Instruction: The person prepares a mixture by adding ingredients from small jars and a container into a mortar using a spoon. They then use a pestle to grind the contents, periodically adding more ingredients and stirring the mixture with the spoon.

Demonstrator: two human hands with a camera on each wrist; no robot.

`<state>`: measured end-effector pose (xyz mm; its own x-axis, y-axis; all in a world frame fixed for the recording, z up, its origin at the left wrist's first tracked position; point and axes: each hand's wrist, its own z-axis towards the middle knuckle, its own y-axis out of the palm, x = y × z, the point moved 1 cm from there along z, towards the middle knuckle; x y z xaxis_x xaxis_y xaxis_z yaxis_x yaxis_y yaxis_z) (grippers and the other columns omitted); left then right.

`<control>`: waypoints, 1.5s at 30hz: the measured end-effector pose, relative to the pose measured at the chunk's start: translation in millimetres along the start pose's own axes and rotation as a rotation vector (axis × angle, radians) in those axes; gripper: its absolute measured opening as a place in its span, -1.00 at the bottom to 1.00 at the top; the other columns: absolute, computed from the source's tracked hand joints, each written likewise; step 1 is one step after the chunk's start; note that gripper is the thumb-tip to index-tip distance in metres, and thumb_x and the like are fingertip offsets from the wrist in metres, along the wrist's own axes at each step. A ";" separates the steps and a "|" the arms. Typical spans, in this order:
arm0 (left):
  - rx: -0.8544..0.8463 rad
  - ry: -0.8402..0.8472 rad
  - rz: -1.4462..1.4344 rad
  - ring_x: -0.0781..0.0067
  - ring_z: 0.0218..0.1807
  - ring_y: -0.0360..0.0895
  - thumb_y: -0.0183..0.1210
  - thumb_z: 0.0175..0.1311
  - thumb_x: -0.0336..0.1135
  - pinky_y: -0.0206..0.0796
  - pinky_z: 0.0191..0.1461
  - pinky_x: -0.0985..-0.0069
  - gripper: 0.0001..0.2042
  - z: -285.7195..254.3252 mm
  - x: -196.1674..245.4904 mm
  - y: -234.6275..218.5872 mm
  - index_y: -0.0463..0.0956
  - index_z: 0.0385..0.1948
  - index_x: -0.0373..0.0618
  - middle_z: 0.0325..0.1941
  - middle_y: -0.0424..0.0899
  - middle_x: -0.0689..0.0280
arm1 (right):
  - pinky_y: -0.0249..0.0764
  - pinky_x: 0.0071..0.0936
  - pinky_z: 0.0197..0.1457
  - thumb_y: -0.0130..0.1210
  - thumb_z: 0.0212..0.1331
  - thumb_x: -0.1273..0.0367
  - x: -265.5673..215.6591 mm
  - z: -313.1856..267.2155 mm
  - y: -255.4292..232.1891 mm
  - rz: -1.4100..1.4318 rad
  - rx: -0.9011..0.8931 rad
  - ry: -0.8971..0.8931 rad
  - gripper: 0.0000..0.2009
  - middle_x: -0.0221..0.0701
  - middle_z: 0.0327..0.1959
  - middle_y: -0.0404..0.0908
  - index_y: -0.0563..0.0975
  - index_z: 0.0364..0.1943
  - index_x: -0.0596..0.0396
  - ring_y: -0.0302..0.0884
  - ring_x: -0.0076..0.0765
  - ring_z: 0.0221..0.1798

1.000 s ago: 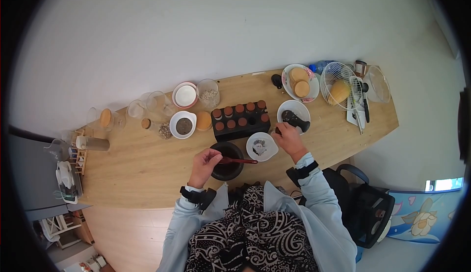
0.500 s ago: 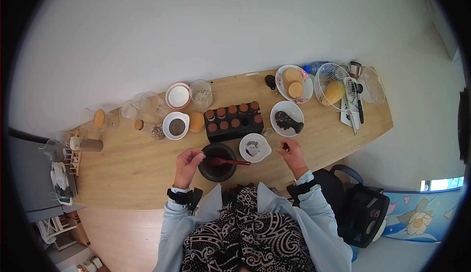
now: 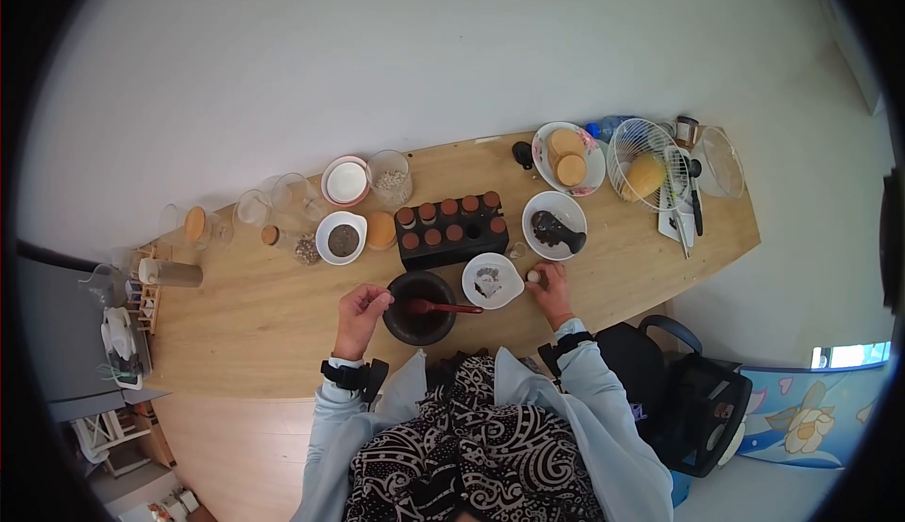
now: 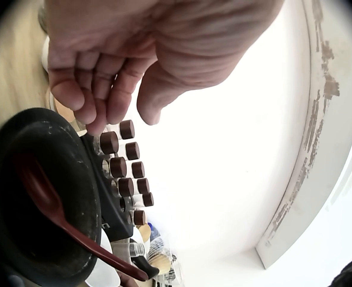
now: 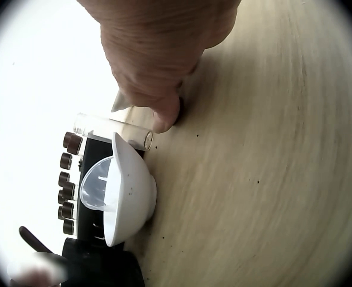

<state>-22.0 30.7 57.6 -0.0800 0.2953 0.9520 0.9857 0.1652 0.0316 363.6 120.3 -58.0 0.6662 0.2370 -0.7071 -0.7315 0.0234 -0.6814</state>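
Note:
In the head view my left hand (image 3: pixel 359 321) hovers at the left rim of the black mortar (image 3: pixel 394 326), holding nothing. Its fingers curl loosely in the left wrist view (image 4: pixel 158 42). A dark red spoon (image 3: pixel 454 308) rests in the mortar, its handle over the right rim. My right hand (image 3: pixel 554 294) is low at the table, pinching a small round cap (image 3: pixel 534 277) right of the spouted white bowl (image 3: pixel 506 291), which holds dark bits. An uncapped glass vial (image 5: pixel 107 127) stands by that bowl; the right hand (image 5: pixel 158 48) hides the cap in the right wrist view.
Behind the mortar is a black rack (image 3: pixel 443 256) of brown-capped vials. A white bowl (image 3: pixel 556 203) with a black pestle stands right, before a floral plate (image 3: pixel 596 166) and wire basket (image 3: pixel 619 166). Jars and a bowl of dark grains (image 3: pixel 323 239) are at left.
My right hand has moved away from the pestle bowl, toward the table's near edge, and down to the tabletop. The left hand has shifted slightly left, away from the spoon handle.

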 end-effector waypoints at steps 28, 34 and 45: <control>0.244 0.164 0.502 0.26 -0.43 0.57 0.30 0.08 -0.35 0.42 -0.31 0.41 -0.79 4.9 -52.4 -27.5 0.53 -0.35 -0.28 -0.46 0.62 0.11 | 0.49 -0.41 -0.33 0.34 0.01 0.24 -153.6 11.7 5.5 0.307 -0.604 -0.119 -0.63 -0.26 -0.45 0.60 0.53 -0.18 0.16 0.58 -0.27 -0.43; 0.304 0.172 0.536 0.27 -0.48 0.56 0.30 0.09 -0.33 0.42 -0.34 0.41 -0.80 23.6 -59.4 -46.1 0.55 -0.39 -0.28 -0.50 0.62 0.13 | 0.50 -0.37 -0.35 0.34 0.00 0.23 -160.5 17.8 -8.7 0.128 -0.572 -0.124 -0.64 -0.21 -0.46 0.61 0.53 -0.21 0.16 0.59 -0.20 -0.45; 0.372 -0.268 -0.194 0.53 -0.66 0.47 0.16 0.28 -0.13 0.26 -0.65 0.58 -0.67 86.9 -84.3 -75.8 0.53 -0.54 -0.24 -0.63 0.58 0.23 | 0.49 -0.34 -0.39 0.30 0.01 0.38 -160.7 36.6 -21.8 0.101 -0.432 -0.147 -0.75 -0.20 -0.48 0.60 0.55 -0.26 0.17 0.59 -0.16 -0.45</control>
<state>-102.9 75.0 -51.4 -0.3401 0.4494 0.8261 0.8333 0.5511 0.0433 267.2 117.2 77.4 0.5440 0.3530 -0.7612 -0.6436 -0.4064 -0.6485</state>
